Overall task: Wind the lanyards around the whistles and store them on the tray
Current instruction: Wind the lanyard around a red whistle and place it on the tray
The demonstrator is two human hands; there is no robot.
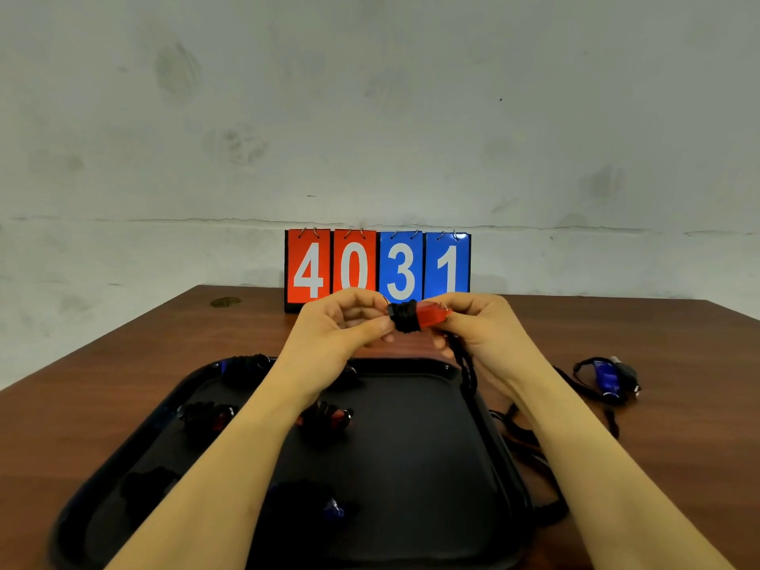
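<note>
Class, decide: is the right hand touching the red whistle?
Touching. The head view shows the right hand pinching the red whistle at its end.

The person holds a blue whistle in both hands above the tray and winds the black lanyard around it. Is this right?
Not quite: the head view shows a red whistle, not blue. Both hands, left hand and right hand, hold it above the tray, with the black lanyard partly wound around it.

Head view faces forward, down (close over tray (415, 466)).
</note>
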